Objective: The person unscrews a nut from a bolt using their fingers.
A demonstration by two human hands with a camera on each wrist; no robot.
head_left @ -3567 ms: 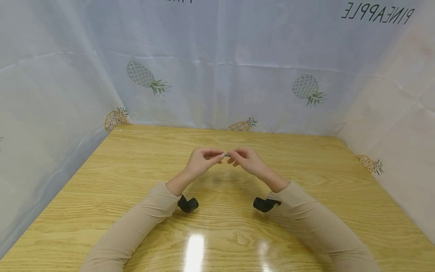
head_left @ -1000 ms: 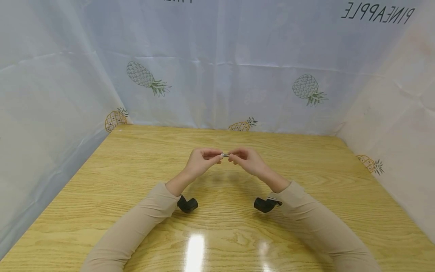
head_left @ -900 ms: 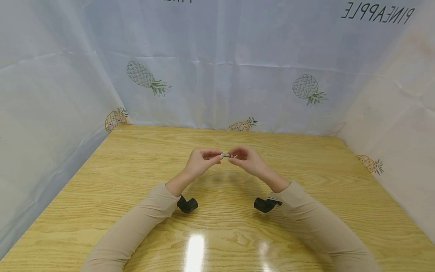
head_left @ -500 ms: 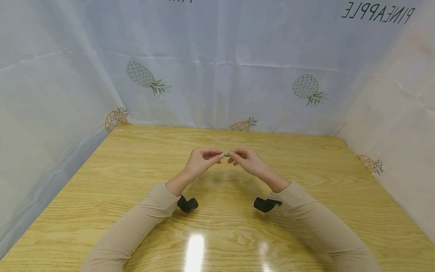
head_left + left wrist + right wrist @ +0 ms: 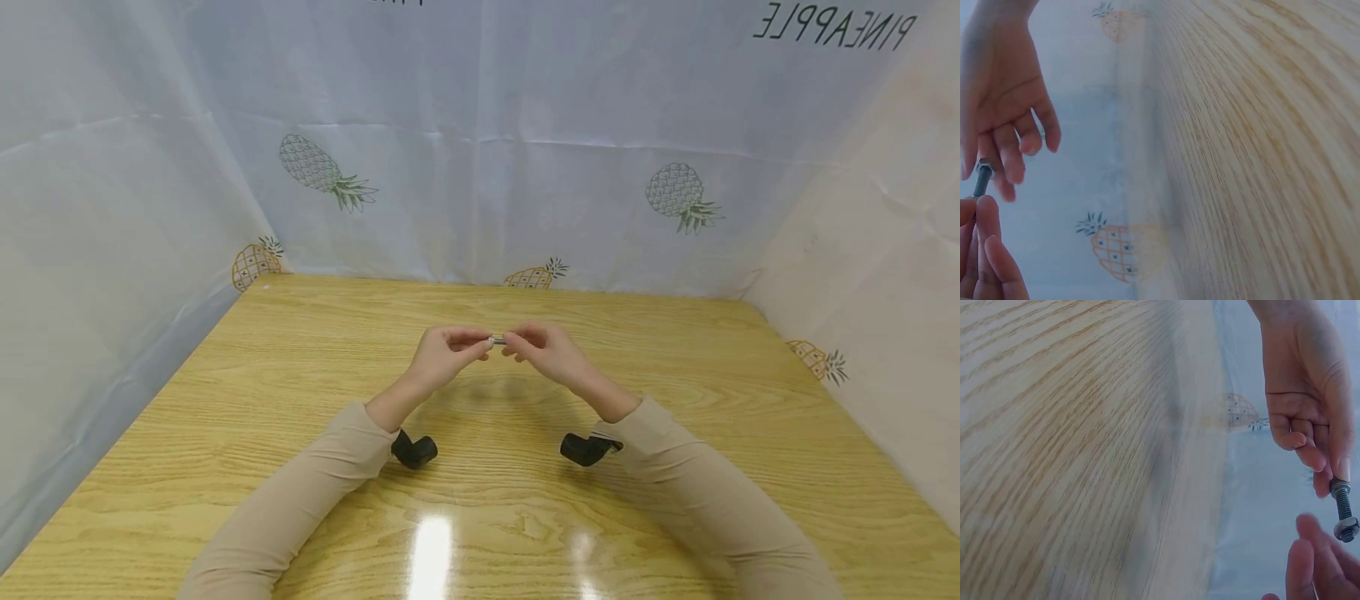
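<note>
A small metal bolt (image 5: 498, 341) is held level above the wooden table, between both hands. My left hand (image 5: 445, 357) pinches it at the head end with thumb and fingers. In the right wrist view the threaded bolt shank (image 5: 1344, 505) juts from the left fingertips and carries a hex nut (image 5: 1346, 529) near its tip. My right hand (image 5: 547, 353) is around the nut end; its thumb hides the nut in the head view. Both wrist views show the nut uncovered, with loosely bent right fingers (image 5: 1301, 565) beside it and a gap between them.
The wooden table (image 5: 300, 375) spreads beneath both arms. Pineapple-printed curtains (image 5: 465, 200) enclose its back and both sides. Black wrist mounts (image 5: 415, 452) stick out from the beige sleeves.
The right fingers spread about 0.9 s ago, baring the nut end, then came back over it by 0.5 s ago. The left hand and bolt stay in place.
</note>
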